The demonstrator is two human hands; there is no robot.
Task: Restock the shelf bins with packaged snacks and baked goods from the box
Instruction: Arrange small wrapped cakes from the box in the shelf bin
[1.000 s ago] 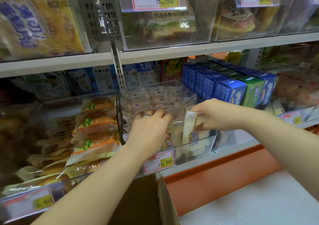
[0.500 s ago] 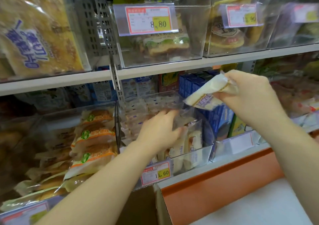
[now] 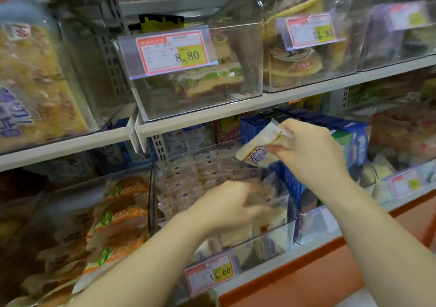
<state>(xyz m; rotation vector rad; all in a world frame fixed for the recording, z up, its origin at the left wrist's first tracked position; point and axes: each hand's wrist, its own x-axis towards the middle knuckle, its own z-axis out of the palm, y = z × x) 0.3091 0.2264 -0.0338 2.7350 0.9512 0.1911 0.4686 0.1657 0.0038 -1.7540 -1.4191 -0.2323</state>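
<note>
Spotter: Since a second ago your right hand (image 3: 309,155) has lifted one packet (image 3: 256,152) out of the front of the bin (image 3: 266,238). It now sits above the bin, in front of the blue boxes (image 3: 354,141).

Operator: How is it held?

Spotter: Your thumb and fingers pinch the packet's top end, and it hangs tilted, clear of the bin. Your left hand (image 3: 226,207) is still down inside the bin among the other packets. It is blurred, so I can't tell whether it grasps anything.

Operator: Counts?

Spotter: You have one packet in your hand. The bin holds many more, in rows at the back and standing at the front, too blurred to count. Left of it, three orange-banded buns (image 3: 122,221) with green logos show plainly. There are five price tags: the 8.80 tag (image 3: 173,52), the 13.90 tag (image 3: 311,30), the 1.60 tag (image 3: 210,273) on your bin, and on the right two unreadable ones, a low tag (image 3: 404,184) and a high tag (image 3: 409,15).

Operator: And the shelving?

Spotter: You face two white shelves, the upper shelf (image 3: 306,95) and the lower shelf (image 3: 271,265), each carrying clear bins side by side. Grey perforated uprights (image 3: 111,54) stand behind. An orange ledge (image 3: 306,280) runs below the lower shelf, with a pale surface (image 3: 349,302) at the bottom edge.
</note>
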